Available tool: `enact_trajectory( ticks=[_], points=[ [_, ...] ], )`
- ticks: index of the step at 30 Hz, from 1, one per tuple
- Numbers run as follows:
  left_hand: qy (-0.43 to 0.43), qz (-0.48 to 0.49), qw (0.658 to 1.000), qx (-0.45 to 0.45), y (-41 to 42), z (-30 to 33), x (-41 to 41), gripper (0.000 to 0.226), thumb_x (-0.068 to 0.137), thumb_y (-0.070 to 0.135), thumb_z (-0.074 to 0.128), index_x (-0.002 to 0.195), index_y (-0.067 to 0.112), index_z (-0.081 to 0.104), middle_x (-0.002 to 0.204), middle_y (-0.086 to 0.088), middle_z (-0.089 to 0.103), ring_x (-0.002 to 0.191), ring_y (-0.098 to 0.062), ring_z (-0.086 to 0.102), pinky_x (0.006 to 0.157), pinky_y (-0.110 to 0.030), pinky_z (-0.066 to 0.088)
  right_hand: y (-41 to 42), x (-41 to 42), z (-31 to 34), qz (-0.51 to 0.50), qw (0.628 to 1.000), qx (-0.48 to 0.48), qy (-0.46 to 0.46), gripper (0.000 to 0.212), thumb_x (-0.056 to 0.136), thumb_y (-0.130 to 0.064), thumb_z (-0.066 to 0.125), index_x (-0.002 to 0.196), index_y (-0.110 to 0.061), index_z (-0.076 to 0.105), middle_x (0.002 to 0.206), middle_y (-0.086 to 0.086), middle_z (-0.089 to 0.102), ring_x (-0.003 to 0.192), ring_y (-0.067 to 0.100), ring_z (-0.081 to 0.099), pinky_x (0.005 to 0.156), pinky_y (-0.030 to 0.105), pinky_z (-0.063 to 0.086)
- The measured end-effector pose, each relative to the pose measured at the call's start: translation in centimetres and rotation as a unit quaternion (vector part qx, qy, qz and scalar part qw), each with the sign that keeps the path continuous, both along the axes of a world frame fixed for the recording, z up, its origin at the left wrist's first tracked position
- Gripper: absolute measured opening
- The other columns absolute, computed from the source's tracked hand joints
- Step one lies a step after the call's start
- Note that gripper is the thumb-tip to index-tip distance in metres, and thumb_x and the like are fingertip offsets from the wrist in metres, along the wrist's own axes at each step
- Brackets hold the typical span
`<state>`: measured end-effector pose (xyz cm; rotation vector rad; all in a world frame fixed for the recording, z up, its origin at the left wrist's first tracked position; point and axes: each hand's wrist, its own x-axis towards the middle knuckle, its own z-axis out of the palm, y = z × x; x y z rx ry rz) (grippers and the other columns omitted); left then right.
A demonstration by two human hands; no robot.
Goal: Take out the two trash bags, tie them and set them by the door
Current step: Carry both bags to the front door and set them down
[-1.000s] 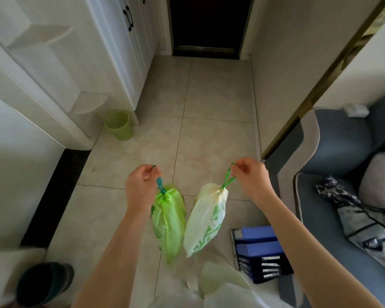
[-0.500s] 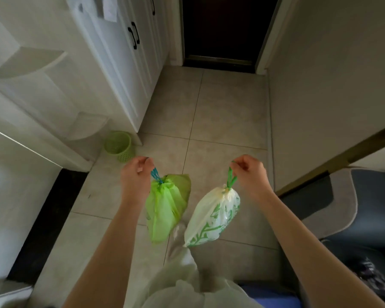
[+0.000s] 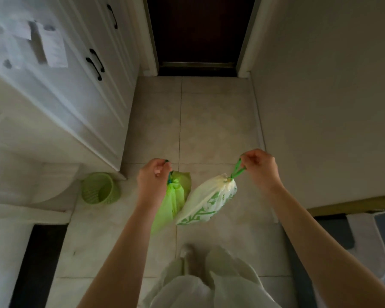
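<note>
My left hand grips the drawstring of a bright green trash bag, which hangs tied shut just below and right of the fist. My right hand pinches the green drawstring loop of a white trash bag with a green leaf print; it hangs tilted to the left, close beside the green bag. Both bags are off the floor. The dark door stands straight ahead at the end of the tiled hallway.
White cabinets line the left side. A small green mesh waste basket stands on the tiles by the cabinet's corner. A plain wall runs along the right. A grey mat lies at the lower right.
I have walked forward down the hallway with both bags; the door is nearer, and the sofa and blue folders have dropped out of view. Both hands keep their grip.
</note>
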<state>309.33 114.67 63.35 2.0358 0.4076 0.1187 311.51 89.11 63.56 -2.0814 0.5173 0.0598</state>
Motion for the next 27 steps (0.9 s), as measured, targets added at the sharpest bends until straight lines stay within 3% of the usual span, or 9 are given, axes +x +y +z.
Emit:
enact_trajectory(
  ticks=[2,5,9,12,14,18,21,23,27],
  points=[
    [0.004,-0.013,1.0,0.002,-0.4,-0.2,3.9,0.01,0.088,0.015,0.063,0.078,0.018,0.065,0.066,0.016,0.063,0.067,0.005,0.059,0.063,-0.009,0.041,-0.1,3.9,-0.1,-0.008,1.0,0.01,-0.008,0.008,0.083,-0.016,0.061,0.081,-0.017,0.069,0.079,0.005,0.071,0.08,0.023,0.068,0.074,0.032,0.052],
    [0.009,-0.01,1.0,-0.005,-0.7,-1.0,9.9,0.008,0.088,0.016,0.063,0.083,0.014,0.068,0.071,0.006,0.068,0.07,-0.001,0.063,0.065,-0.007,0.044,-0.1,10.2,-0.3,-0.003,0.999,0.016,-0.03,0.008,0.082,-0.016,0.061,0.081,-0.016,0.069,0.077,0.005,0.07,0.079,0.023,0.067,0.076,0.035,0.052],
    [-0.016,0.08,0.997,-0.005,-0.7,-1.4,18.0,0.009,0.087,0.014,0.06,0.082,0.009,0.067,0.076,-0.005,0.068,0.072,-0.019,0.062,0.069,-0.029,0.045,0.0,18.9,-0.2,0.046,0.998,0.018,-0.046,0.007,0.084,-0.013,0.062,0.08,-0.016,0.067,0.075,0.002,0.067,0.068,0.011,0.06,0.066,0.021,0.045],
    [-0.027,0.12,0.992,0.01,-0.8,-1.1,23.7,0.011,0.085,0.013,0.06,0.076,0.009,0.063,0.074,-0.011,0.065,0.071,-0.024,0.058,0.068,-0.033,0.042,-0.3,25.2,-0.1,0.087,0.995,0.006,-0.056,0.006,0.085,-0.013,0.063,0.082,-0.016,0.067,0.074,-0.001,0.066,0.067,0.01,0.06,0.064,0.014,0.044],
    [-0.03,0.128,0.991,0.004,-1.4,-0.7,27.3,0.013,0.084,0.014,0.06,0.072,0.01,0.061,0.066,-0.006,0.061,0.064,-0.019,0.054,0.066,-0.034,0.042,-0.6,29.0,0.1,0.109,0.992,0.001,-0.061,0.005,0.086,-0.014,0.064,0.084,-0.014,0.068,0.074,-0.003,0.064,0.066,0.004,0.057,0.059,0.004,0.04],
    [-0.021,0.114,0.993,0.003,-2.9,-0.2,34.4,0.013,0.087,0.012,0.06,0.074,0.015,0.057,0.059,0.009,0.051,0.056,-0.006,0.046,0.062,-0.029,0.039,-1.5,37.2,0.3,0.12,0.99,-0.002,-0.068,0.007,0.086,-0.014,0.063,0.088,-0.011,0.069,0.078,0.0,0.066,0.067,0.006,0.057,0.059,0.004,0.04],
    [-0.019,0.098,0.995,-0.005,-3.4,-0.5,40.0,0.006,0.089,0.013,0.061,0.084,0.012,0.064,0.068,0.003,0.06,0.062,-0.009,0.054,0.066,-0.027,0.042,-2.3,43.3,0.1,0.11,0.992,0.006,-0.066,0.007,0.086,-0.014,0.062,0.087,-0.012,0.069,0.079,0.0,0.067,0.069,0.008,0.059,0.063,0.009,0.043],
    [-0.018,0.096,0.995,-0.006,-3.6,-0.7,42.7,0.007,0.09,0.013,0.061,0.089,0.008,0.066,0.073,0.002,0.063,0.067,-0.011,0.058,0.067,-0.025,0.044,-2.6,46.1,0.1,0.105,0.992,0.007,-0.067,0.006,0.086,-0.013,0.062,0.085,-0.014,0.068,0.076,-0.001,0.066,0.067,0.005,0.058,0.06,0.005,0.042],
    [-0.006,0.083,0.996,-0.01,-4.0,-1.8,50.8,0.006,0.09,0.013,0.061,0.087,0.011,0.066,0.072,0.011,0.063,0.07,0.001,0.06,0.059,-0.003,0.04,-2.7,54.2,-0.6,0.091,0.993,0.015,-0.066,0.006,0.085,-0.012,0.063,0.083,-0.016,0.067,0.073,-0.004,0.063,0.065,0.002,0.056,0.058,0.004,0.041]
  ],
)
